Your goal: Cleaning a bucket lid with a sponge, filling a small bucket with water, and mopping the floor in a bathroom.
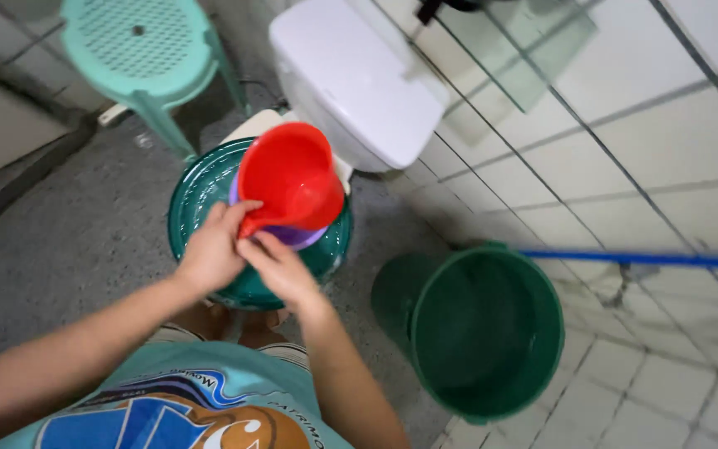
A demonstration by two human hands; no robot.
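Head view: left hand [212, 254] grips the red dipper [290, 176] by its handle over the basin [201, 195]; right hand [280, 268] closes on the purple dipper [292, 236] beneath. They look mid-separation; next calls for a steady pull apart.

A single head-worn camera looks steeply down from close above the hands [247, 258], facing a toilet [351, 79] ahead, with tiled wall [625, 141] at right.
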